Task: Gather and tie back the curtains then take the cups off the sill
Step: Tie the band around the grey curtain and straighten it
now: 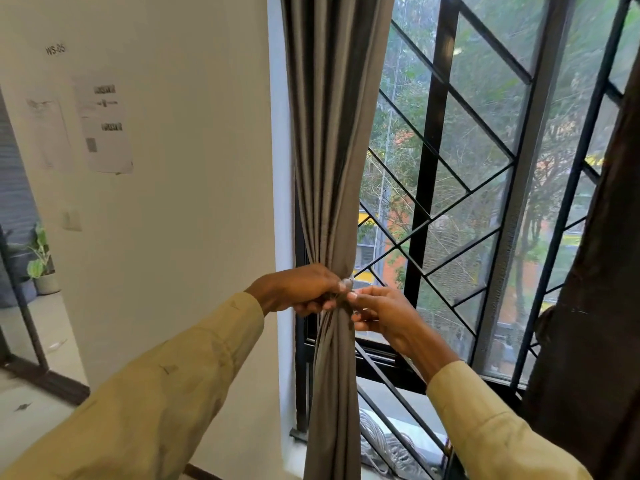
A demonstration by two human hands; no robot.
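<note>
The grey left curtain (pixel 332 140) hangs gathered into a narrow bundle at the window's left side. My left hand (pixel 298 289) grips the bundle at its waist, fingers curled round the fabric and a tie-back (pixel 347 283) whose rounded end shows at my fingertips. Close beside it, my right hand (pixel 381 311) pinches at the same spot from the right. A dark curtain (pixel 595 271) hangs along the right edge. No cups are in view.
A black diagonal window grille (pixel 450 188) covers the panes. The white wall (pixel 194 168) on the left carries papers (pixel 104 126). A potted plant (pixel 41 261) stands far left. Coiled cable (pixel 377 441) lies by the sill.
</note>
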